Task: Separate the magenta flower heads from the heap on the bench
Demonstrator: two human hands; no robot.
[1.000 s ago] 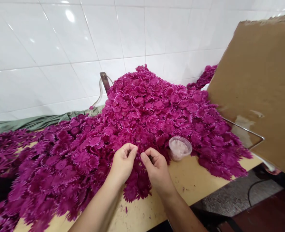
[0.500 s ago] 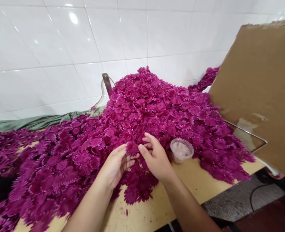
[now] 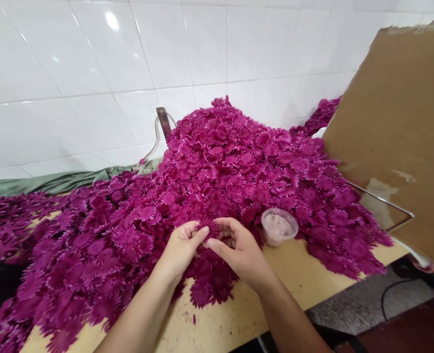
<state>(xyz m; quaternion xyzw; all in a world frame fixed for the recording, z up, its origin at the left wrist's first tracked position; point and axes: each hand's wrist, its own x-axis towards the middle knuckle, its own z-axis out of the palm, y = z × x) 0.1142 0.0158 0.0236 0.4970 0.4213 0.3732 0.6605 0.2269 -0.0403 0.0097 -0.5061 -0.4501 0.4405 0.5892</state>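
Note:
Between my two hands is a magenta artificial flower (image 3: 211,228) with fringed petals, partly covered by fingers. My left hand (image 3: 180,249) pinches its left side, thumb on top. My right hand (image 3: 241,250) curls around the right side, thumb and fingertips closed at the petals. Both hands are in front of a large heap of the same magenta flower heads (image 3: 235,166). Just below the fingers, a small cluster of flowers (image 3: 207,284) lies on the tabletop. To the right of my right hand stands a clear plastic cup (image 3: 279,227) with whitish, translucent contents.
A brown cardboard sheet (image 3: 396,122) leans at the right, with a thin metal rod (image 3: 382,198) at its lower edge. White tiles (image 3: 110,59) rise behind the heap. Green cloth (image 3: 55,180) lies along the wall. The yellowish tabletop (image 3: 217,328) shows at the front.
My hands have drawn closer together around the flower. My left thumb has come over its top, and my right fingers now reach its edge. The view has shifted slightly.

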